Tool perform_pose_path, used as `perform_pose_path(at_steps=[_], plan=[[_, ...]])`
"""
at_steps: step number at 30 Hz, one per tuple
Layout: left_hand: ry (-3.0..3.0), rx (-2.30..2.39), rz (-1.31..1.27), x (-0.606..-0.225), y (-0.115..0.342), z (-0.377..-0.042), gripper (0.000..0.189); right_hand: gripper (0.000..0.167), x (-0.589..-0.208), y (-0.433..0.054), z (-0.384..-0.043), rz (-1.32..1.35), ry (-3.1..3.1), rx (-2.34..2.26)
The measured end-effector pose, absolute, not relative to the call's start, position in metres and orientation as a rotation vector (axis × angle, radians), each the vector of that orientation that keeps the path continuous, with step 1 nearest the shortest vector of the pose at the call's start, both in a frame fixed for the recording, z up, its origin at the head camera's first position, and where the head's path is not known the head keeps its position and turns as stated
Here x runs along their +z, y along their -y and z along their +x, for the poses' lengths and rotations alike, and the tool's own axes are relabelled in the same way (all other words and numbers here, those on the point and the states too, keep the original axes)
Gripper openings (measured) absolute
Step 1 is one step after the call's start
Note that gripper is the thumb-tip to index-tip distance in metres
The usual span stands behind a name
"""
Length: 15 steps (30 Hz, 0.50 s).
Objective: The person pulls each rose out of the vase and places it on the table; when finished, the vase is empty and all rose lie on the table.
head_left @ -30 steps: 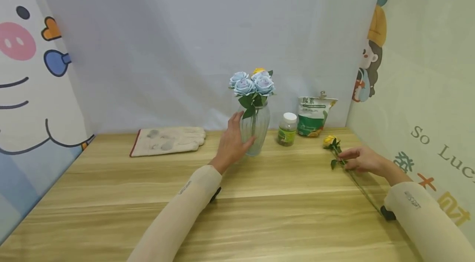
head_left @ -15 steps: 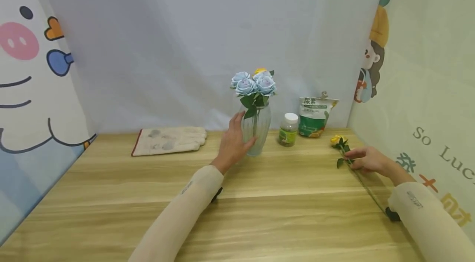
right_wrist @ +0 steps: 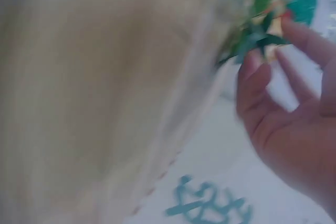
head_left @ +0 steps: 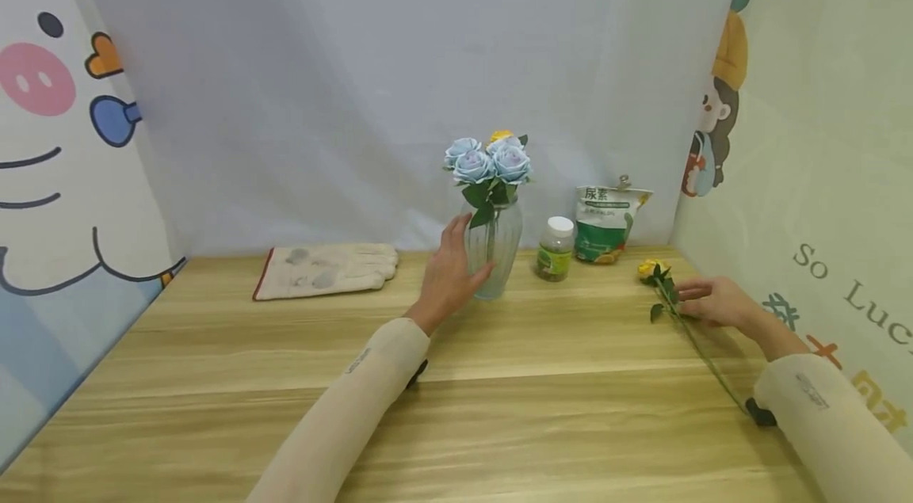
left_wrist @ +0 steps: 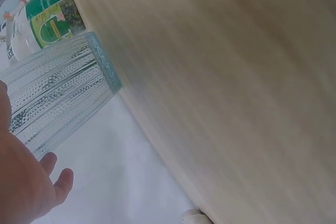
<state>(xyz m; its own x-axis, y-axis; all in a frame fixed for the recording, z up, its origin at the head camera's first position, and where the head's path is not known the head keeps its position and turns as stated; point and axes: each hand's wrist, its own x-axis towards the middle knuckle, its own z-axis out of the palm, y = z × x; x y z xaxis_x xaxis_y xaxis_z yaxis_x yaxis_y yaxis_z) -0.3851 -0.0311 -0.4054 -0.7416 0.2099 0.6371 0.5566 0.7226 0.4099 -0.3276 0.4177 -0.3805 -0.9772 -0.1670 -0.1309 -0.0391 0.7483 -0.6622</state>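
A clear ribbed glass vase (head_left: 505, 249) stands upright on the table, holding several pale blue roses (head_left: 492, 161) and a yellow one behind them. My left hand (head_left: 449, 275) holds the vase at its left side, thumb in front. In the left wrist view two fingertips (left_wrist: 64, 181) stick out past the vase (left_wrist: 63, 87). On the right a single yellow rose (head_left: 651, 268) lies with its long stem slanting toward me. My right hand (head_left: 716, 302) is at its upper stem, fingers loosely extended beside the leaves (right_wrist: 257, 40). Light contact there cannot be ruled out.
Right of the vase stand a white-capped jar (head_left: 555, 249) and a green and white pouch (head_left: 603, 226) with a clip. A pair of pale work gloves (head_left: 324, 271) lies at the back left. Curtains hang behind the wooden table (head_left: 528, 408) and along both sides.
The yellow rose shifted slightly right with my right hand, then came to lie still. My right fingers have let go of its stem and drawn rightward. My left hand stays at the vase.
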Motion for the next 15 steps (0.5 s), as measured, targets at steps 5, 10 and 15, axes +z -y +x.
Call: perform_pose_path(at_steps=[5, 10, 15], plan=[[2.335, -0.779, -0.585, -0.406, 0.031, -0.386, 0.088, 0.063, -0.362, -0.400, -0.325, -0.133, -2.792, -1.100], [2.345, -0.791, -0.593, -0.405, 0.032, -0.384, 0.087, 0.061, -0.350, -0.374, -0.323, -0.182, -2.811, -1.118], [2.352, -0.777, -0.595, -0.405, 0.033, -0.385, 0.088, 0.059, -0.342, -0.344, -0.320, -0.296, -2.826, -1.119]])
